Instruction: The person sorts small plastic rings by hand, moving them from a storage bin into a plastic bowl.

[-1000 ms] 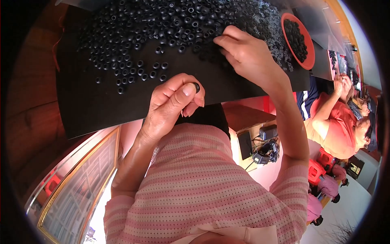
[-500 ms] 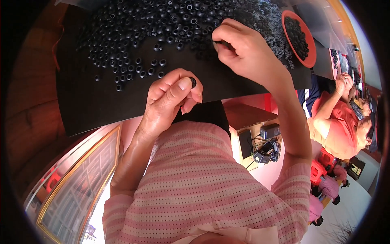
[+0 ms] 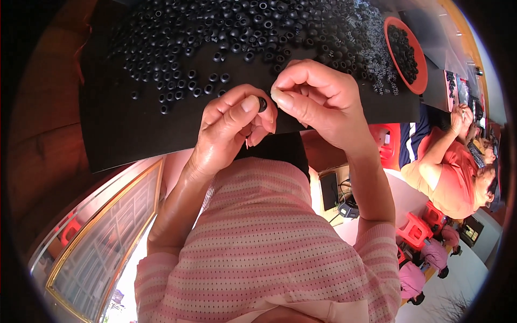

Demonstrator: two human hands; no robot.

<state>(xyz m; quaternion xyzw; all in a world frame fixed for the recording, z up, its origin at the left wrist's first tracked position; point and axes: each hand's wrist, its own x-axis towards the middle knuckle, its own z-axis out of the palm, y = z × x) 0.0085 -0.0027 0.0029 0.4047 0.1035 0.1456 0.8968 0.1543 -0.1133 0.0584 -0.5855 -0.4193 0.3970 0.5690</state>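
Between the thumb and forefinger of my left hand (image 3: 226, 129) is a small round black part (image 3: 262, 104) with a hollow centre. My right hand (image 3: 323, 102) is just to its right, thumb and forefinger pinched close to that part. Whatever the right fingertips may hold is too small or hidden to make out. Beyond both hands, a wide heap of similar black parts (image 3: 199, 37) spreads over the black tabletop (image 3: 129, 129). Small coiled pieces, like springs (image 3: 374, 46), lie to the right of the heap.
An orange-red bowl (image 3: 423, 70) of black parts stands at the table's right end. Further right, a person in an orange top (image 3: 458, 183) sits with hands raised, near red stools (image 3: 414, 230). A framed glass panel (image 3: 102, 242) is at lower left.
My right hand has come back from the edge of the heap toward my left hand. The left hand still pinches its black part and has barely shifted.
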